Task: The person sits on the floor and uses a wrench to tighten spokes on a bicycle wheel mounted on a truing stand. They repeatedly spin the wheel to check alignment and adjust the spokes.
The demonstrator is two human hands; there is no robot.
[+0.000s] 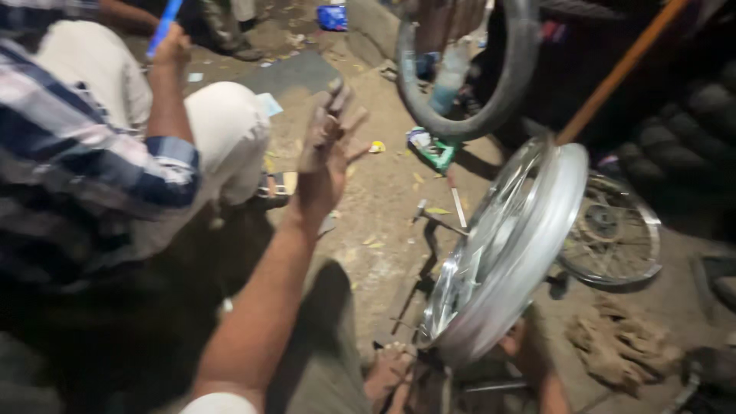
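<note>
Nearby, 2 wheel rims [506, 245] – right hand [525, 349] grips 1

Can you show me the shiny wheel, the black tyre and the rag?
shiny wheel rim [529, 222], head view, on its polished outer band.
black tyre [515, 69], head view, on its right curve.
rag [621, 345], head view, on its crumpled middle.

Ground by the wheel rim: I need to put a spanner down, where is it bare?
Bare ground lies between the raised left hand and the wheel rim. Crowded right of it: second wheel, rags.
</note>
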